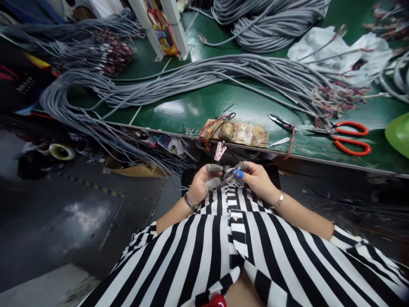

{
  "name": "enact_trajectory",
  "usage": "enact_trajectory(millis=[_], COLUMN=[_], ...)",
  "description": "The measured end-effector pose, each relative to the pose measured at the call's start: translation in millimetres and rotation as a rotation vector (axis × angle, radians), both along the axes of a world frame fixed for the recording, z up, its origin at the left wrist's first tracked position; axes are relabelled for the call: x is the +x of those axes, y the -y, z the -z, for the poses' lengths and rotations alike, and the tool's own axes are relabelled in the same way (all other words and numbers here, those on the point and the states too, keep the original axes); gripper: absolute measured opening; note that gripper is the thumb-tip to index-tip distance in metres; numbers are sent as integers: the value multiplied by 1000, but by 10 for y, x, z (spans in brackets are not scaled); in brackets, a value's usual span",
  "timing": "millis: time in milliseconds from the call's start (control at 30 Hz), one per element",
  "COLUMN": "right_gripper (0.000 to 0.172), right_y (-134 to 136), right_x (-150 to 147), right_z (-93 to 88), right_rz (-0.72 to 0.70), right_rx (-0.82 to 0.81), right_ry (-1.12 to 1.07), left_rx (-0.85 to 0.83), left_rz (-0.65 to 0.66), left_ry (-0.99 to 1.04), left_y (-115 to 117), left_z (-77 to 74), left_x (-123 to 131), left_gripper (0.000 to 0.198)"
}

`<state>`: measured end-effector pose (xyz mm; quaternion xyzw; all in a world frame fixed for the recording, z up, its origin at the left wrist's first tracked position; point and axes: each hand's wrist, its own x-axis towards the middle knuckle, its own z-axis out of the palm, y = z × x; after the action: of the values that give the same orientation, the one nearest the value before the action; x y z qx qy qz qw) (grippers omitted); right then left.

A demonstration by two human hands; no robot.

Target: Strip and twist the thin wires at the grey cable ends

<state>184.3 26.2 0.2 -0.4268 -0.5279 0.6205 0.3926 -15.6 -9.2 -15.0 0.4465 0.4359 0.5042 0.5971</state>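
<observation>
In front of my lap, my left hand [206,179] is closed with grey coverings on its fingertips. Facing it, my right hand [254,177] pinches with grey and blue fingertip coverings. Between the fingertips is a small bunch of thin wires [229,175], pale and shiny; its finer detail is too small to make out. Just above the hands, a pink clothes peg [220,150] sits at the bench edge. Behind it lies a worn wooden block [246,133] wrapped in tape, with red and black wires on its left end.
Red-handled scissors [351,138] and small pliers [281,122] lie on the green bench [179,113]. A long bundle of grey cables [191,76] crosses it and hangs off the left edge. Coiled cable [268,25] and a plastic bag [319,44] are behind. A green object [398,134] stands right.
</observation>
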Motion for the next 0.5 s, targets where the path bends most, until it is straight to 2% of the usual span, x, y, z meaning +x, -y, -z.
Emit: enact_trajectory(millis=[100, 167, 233, 367, 433, 500], right_gripper=[32, 31, 28, 18, 13, 13], right_y=[-20, -40, -52, -43, -39, -41], right_x=[-11, -39, -70, -130, -192, -302], right_z=[-18, -56, -109, -198, -216, -225], right_rz=[0, -13, -24, -119, -232, -314], right_rx=[2, 27, 87, 287, 365, 366], right_ry=[-13, -11, 18, 194, 258, 231], left_rx=[30, -3, -85, -191, -197, -194], left_rz=[157, 156, 59, -156, -175, -169], left_ry=[-291, -360, -274, 130, 271, 343], left_y=[34, 64, 93, 144, 172, 204], left_z=[2, -7, -31, -115, -149, -162], left_x=[-42, -41, -37, -70, -105, -139], left_gripper=[44, 35, 29, 33, 34, 33])
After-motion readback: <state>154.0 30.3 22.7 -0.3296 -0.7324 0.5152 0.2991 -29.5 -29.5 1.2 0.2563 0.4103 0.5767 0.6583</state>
